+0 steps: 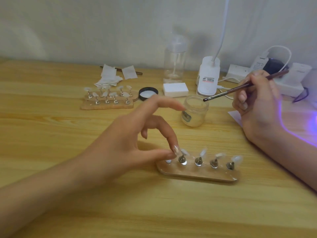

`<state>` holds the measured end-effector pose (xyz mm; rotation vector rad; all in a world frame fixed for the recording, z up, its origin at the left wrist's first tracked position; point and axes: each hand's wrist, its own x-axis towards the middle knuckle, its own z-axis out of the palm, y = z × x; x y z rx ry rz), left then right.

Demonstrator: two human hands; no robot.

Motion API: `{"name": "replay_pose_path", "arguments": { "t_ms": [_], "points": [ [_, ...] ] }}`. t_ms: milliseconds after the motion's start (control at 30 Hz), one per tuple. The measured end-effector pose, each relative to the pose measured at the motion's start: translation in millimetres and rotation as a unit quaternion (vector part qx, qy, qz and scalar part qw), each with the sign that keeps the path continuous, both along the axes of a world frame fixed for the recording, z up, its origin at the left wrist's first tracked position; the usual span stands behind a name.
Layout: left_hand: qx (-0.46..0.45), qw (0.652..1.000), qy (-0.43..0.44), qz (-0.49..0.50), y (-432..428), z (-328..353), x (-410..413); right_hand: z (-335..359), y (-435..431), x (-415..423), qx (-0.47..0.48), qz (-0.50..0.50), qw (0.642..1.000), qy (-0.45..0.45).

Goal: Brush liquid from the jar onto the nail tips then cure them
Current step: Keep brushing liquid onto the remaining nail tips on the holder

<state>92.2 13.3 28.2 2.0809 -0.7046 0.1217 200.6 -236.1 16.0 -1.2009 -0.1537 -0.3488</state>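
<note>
A wooden holder (pixel 197 175) lies near the table's front, carrying several clear nail tips on metal stands (pixel 198 161). My left hand (pixel 133 140) pinches the leftmost nail tip stand between thumb and middle finger, the index finger raised. My right hand (pixel 257 103) holds a thin brown brush (pixel 240 86); its dark bristle tip hovers over the rim of the open glass jar (pixel 194 114) of pale liquid. The jar stands behind the holder.
The jar's black lid (pixel 148 93) lies to its left. Two more wooden holders with nail tips (pixel 108 98), wipes (pixel 111 76), a clear bottle (pixel 175 64), a white block (pixel 175 90), a lamp base (pixel 208 76) and chargers line the back. Purple light glows at the right edge (pixel 308 117).
</note>
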Motion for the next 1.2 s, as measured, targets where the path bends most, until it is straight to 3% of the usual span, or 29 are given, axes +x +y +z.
{"name": "replay_pose_path", "arguments": {
  "t_ms": [433,567,900,1200],
  "points": [
    [0.001,0.995,0.097,0.010,4.0,-14.0,0.0,-1.6,-0.9,1.7,-0.009,0.005,1.000,0.003],
    [0.053,0.993,0.109,-0.005,2.2,-14.8,-6.0,-1.3,-0.9,1.8,-0.003,0.002,1.000,0.001],
    [0.052,0.994,0.061,0.076,-5.3,-19.0,-4.8,-1.7,-1.4,2.5,-0.009,0.004,1.000,0.006],
    [0.036,0.996,0.066,0.056,-11.6,-17.8,0.6,-1.6,-2.3,2.8,0.011,0.007,1.000,0.025]
  ]
}}
